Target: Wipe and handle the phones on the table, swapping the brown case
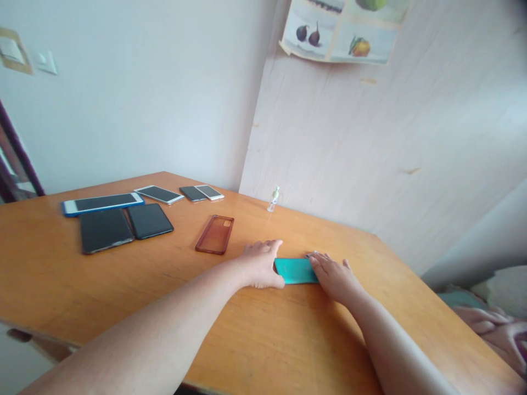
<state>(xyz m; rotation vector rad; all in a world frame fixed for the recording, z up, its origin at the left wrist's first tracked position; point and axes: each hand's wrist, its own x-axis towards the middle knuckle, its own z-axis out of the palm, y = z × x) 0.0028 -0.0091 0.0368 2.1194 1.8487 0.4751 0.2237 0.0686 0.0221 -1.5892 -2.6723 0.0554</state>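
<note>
A teal phone (295, 271) lies flat on the wooden table, lengthwise from left to right, back side up as far as I can tell. My left hand (260, 265) curves around its left end, thumb at the near corner and fingers by the far edge. Over the right end rests my right hand (336, 278), palm down, hiding that end. A small greyish bit shows by its fingertips, too small to name. Left of my left hand lies a translucent reddish-brown phone case (215, 235).
Left on the table (230, 340) lie a blue-edged white phone (105, 203), two black devices (106, 229), a white phone (160, 194) and two smaller phones (209, 192). A small clear bottle (273, 199) stands near the wall. Crumpled fabric (489, 323) lies beyond the right edge.
</note>
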